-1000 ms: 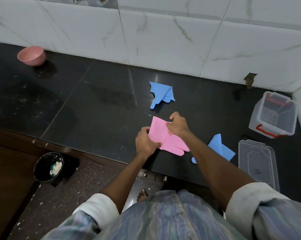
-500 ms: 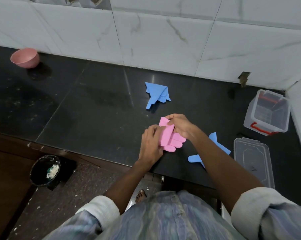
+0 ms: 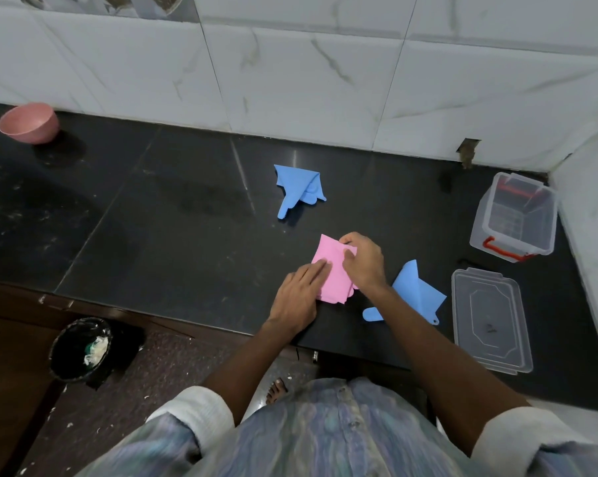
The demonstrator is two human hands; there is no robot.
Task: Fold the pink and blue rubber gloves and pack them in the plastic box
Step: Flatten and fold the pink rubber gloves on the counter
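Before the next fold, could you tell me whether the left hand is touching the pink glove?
Touching. The head view shows the left hand lying flat with its fingers pressed on the pink glove, no gap between them.

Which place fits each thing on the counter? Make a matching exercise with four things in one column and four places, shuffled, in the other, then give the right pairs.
Things
1. pink glove
2. pink bowl
3. plastic box
4. lid

Places
A. flat on the counter, at its near right edge
B. far left, by the tiled wall
C. under both hands
D. right back corner, open, tilted

Pairs: 1-C, 2-B, 3-D, 4-A
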